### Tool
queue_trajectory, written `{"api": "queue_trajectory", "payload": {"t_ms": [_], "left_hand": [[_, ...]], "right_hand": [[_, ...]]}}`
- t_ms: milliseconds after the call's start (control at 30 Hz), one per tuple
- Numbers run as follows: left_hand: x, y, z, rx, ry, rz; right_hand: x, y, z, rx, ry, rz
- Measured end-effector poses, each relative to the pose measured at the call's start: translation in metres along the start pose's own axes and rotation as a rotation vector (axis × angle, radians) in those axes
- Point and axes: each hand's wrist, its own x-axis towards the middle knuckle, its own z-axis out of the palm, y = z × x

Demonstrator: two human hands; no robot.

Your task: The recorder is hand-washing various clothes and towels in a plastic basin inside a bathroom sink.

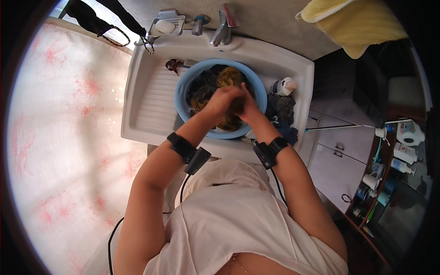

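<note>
A light blue basin (pixel 180 98) stands in the white sink (pixel 149 98), with dark and yellow-brown patterned cloth (pixel 230 75) bunched inside it. Over the basin my left hand (pixel 224 100) and my right hand (pixel 249 104) are close together. Both are closed on a dark brown bunch of the cloth between them, and part of it shows below the fingers. Which garment it is, I cannot tell. A black strap with a small box is worn on each forearm.
Right of the basin are a white bottle (pixel 284 86) and dark wet clothes (pixel 282 107). A brush (pixel 185 63) lies behind it at left. The faucet (pixel 222 34) and a soap dish (pixel 166 25) are at the back. A yellow towel (pixel 355 25) hangs at upper right; a flowered curtain (pixel 68 137) covers the left.
</note>
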Motion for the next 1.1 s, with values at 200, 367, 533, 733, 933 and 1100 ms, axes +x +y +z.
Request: {"api": "queue_trajectory", "payload": {"t_ms": [200, 367, 533, 733, 933, 1100], "left_hand": [[0.033, -0.023, -0.031, 0.619, 0.287, 0.142], [0.044, -0.041, -0.061, 0.662, 0.588, 0.204], [0.019, -0.028, -0.02, 0.578, 0.288, 0.165], [0.044, -0.035, -0.088, 0.63, 0.402, 0.17], [0.045, -0.011, -0.095, -0.179, 0.556, -0.422], [0.057, -0.011, -0.117, -0.529, -0.034, -0.315]], "right_hand": [[0.022, 0.037, 0.009, 0.024, 0.06, -0.168], [0.004, 0.048, 0.062, -0.155, 0.21, -0.188], [0.012, 0.014, 0.035, 0.017, 0.214, -0.059], [-0.017, 0.018, 0.094, -0.331, 0.28, -0.227], [-0.044, 0.001, 0.098, -0.839, 0.004, -0.385], [-0.034, 0.008, 0.083, -0.366, 0.079, -0.172]]}}
